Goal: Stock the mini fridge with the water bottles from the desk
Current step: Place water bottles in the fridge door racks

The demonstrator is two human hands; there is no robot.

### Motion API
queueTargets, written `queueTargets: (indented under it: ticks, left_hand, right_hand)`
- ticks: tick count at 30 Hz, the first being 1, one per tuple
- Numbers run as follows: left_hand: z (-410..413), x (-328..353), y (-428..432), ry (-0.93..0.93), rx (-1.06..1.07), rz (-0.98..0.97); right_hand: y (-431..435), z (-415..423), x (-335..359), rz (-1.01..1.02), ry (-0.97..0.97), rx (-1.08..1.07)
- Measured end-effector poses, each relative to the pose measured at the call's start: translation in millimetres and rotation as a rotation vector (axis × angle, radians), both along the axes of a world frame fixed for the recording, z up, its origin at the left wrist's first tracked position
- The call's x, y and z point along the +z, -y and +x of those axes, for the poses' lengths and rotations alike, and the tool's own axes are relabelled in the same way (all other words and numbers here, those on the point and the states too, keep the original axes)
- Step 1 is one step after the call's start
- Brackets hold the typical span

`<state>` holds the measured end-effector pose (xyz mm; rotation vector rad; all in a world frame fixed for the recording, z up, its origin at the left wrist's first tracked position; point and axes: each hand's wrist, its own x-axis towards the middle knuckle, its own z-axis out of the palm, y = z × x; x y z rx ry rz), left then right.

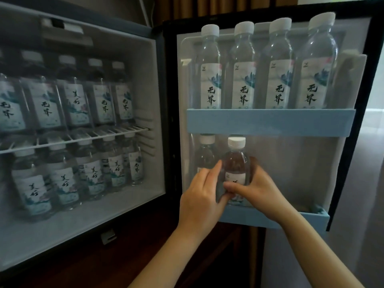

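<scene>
Bottle (235, 169) upright in the open door, white cap up, base down at the lip of the lower door shelf (291, 220); I cannot tell whether it rests on the shelf floor. I see both hands gripping it: left hand (200, 196) at its 8 o'clock, fingers curled round the label; right hand (258, 189) at its 4 o'clock, thumb and fingers wrapped about the body. Second bottle (205, 154) just beside it at 9 o'clock. Upper door shelf (270, 121) at 12 o'clock holds four bottles (245, 65) in a row. Fridge (124, 194) cabinet at 9 o'clock: more bottles (76, 100) above and below the wire rack (83, 138).
</scene>
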<state>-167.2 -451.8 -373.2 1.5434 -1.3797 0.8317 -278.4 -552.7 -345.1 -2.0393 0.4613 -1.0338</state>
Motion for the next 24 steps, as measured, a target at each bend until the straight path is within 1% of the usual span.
queueTargets:
  ticks: [5,8,12,15,17,19,21,22,24]
  left_hand:
    - [1,-1,-1,0.046,0.005,0.025]
    - [1,-2,-4,0.06,0.012,0.036]
    - [2,-7,-12,0.039,0.003,0.066]
    - [5,-11,-23,0.026,0.024,0.094]
    - [9,-12,-32,0.001,0.046,0.111]
    - [13,-11,-43,-0.026,0.077,0.114]
    - [18,-10,-54,-0.047,0.1,0.102]
    - [21,-10,-59,-0.059,0.11,0.096]
    - [29,-9,-73,-0.084,0.135,0.085]
  right_hand:
    - [3,2,0,-0.028,-0.091,-0.023]
    - [-3,1,2,-0.032,-0.066,-0.031]
    - [-14,0,4,-0.057,-0.033,-0.046]
    - [-21,-1,1,-0.04,-0.019,-0.077]
    - [-26,-1,-5,-0.038,0.063,-0.174]
    - [-32,-2,-10,-0.096,0.241,-0.33]
    - [-40,1,-12,-0.231,0.416,-0.448]
    - [-44,4,-12,-0.309,0.474,-0.479]
    - [-54,14,-12,-0.426,0.514,-0.486]
